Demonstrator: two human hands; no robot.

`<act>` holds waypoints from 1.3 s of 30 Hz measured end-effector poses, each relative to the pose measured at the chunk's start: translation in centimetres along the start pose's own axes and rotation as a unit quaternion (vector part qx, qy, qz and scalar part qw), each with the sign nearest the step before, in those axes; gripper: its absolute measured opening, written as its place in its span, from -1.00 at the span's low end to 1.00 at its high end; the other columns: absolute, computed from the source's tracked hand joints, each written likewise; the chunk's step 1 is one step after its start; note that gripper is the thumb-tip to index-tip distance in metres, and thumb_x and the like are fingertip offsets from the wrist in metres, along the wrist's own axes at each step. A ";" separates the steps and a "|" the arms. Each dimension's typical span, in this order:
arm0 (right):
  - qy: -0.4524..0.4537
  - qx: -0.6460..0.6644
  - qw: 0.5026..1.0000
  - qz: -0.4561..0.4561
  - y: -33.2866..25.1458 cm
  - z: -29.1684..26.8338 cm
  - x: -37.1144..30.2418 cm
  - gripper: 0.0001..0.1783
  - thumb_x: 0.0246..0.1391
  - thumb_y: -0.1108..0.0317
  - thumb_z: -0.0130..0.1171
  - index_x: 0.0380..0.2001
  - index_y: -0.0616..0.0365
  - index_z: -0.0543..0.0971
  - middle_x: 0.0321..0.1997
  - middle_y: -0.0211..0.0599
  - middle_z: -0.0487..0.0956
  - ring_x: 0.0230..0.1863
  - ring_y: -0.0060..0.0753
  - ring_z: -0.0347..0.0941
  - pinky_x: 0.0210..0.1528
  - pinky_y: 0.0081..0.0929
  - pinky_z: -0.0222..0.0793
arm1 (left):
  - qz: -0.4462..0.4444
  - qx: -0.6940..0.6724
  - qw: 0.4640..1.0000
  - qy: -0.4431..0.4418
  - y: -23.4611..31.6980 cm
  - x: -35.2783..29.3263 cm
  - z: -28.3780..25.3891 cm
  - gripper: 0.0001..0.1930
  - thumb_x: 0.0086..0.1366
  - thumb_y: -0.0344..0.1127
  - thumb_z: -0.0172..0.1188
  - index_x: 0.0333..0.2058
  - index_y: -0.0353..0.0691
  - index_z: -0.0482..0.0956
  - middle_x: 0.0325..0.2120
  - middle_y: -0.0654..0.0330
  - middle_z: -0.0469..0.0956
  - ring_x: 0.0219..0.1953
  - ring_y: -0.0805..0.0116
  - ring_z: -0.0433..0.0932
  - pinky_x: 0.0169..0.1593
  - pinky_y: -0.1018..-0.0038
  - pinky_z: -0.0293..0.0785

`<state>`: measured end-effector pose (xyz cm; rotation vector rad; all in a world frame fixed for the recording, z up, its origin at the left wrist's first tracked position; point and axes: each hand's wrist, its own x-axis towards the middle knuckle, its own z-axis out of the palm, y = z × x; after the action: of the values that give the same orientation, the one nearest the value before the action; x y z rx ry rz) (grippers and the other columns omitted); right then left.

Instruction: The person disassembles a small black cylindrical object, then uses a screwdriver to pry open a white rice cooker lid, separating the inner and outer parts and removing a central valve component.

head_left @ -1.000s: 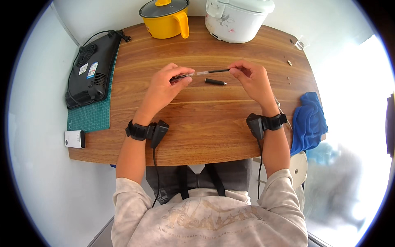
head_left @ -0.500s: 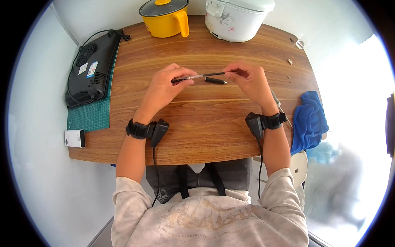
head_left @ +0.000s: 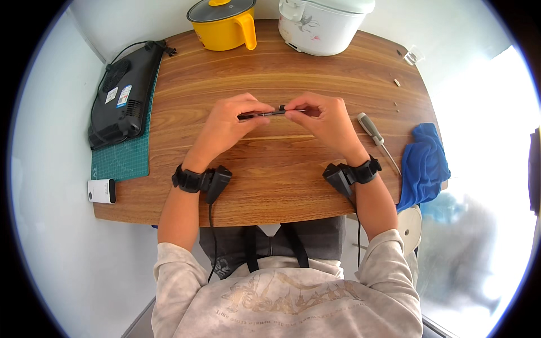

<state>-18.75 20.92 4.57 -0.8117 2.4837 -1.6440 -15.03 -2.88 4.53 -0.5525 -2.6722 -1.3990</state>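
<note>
In front of me, just above the table, my left hand (head_left: 234,112) pinches a dark pen barrel (head_left: 246,116), whose end shows below the fingers. A thin dark pen refill (head_left: 274,113) runs in line from it across the small gap to my right hand (head_left: 315,115). The thumb and index finger of my right hand are closed on the refill, close to the left fingertips. How far the refill sits inside the barrel is hidden by my fingers. A short black pen part (head_left: 281,107) lies on the table behind, mostly covered by my right hand.
On the right are a screwdriver (head_left: 372,129) and a blue cloth (head_left: 422,166). A yellow pot (head_left: 222,31) and a white rice cooker (head_left: 324,31) stand at the back. A black appliance (head_left: 124,93) rests on a green cutting mat (head_left: 127,163), beside a white power bank (head_left: 101,191).
My right hand has moved left and slightly nearer me, shortening the visible stretch of refill. It now covers most of the black pen part and has uncovered the screwdriver's handle.
</note>
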 end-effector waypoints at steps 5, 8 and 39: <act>0.012 0.001 0.999 -0.037 -0.2 0.1 0.0 -0.65 0.12 0.36 0.40 -0.03 0.17 0.64 -0.16 -0.22 0.74 -0.25 -0.25 0.70 -0.16 -0.36 0.60 | -0.014 -0.020 1.000 0.010 -0.8 0.0 0.0 -0.81 0.33 -0.38 0.33 -0.12 -0.28 0.69 -0.27 0.15 0.67 -0.28 0.32 0.61 -0.15 0.43 0.53; -0.003 -0.115 0.993 0.029 1.7 -0.7 0.6 -0.57 0.11 0.39 0.38 0.06 0.15 0.58 -0.04 -0.16 0.71 -0.13 -0.10 0.68 -0.10 -0.25 0.60 | -0.038 -0.050 0.997 0.039 -1.4 0.2 0.2 -0.81 0.34 -0.38 0.32 -0.11 -0.28 0.67 -0.27 0.14 0.69 -0.27 0.35 0.62 -0.13 0.43 0.54; 0.034 -0.127 0.991 -0.033 1.6 -2.5 0.9 -0.82 0.21 0.38 0.31 -0.15 0.17 0.71 -0.34 -0.25 0.64 -0.39 -0.40 0.52 -0.26 -0.40 0.48 | -0.063 0.064 0.995 0.037 -1.8 0.2 -0.3 -0.82 0.35 -0.33 0.30 -0.12 -0.22 0.66 -0.40 0.25 0.58 -0.37 0.43 0.48 -0.21 0.49 0.44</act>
<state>-21.00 23.11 4.45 -0.8836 2.7831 -1.4132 -15.90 -4.02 3.39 -0.3198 -2.7559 -1.2367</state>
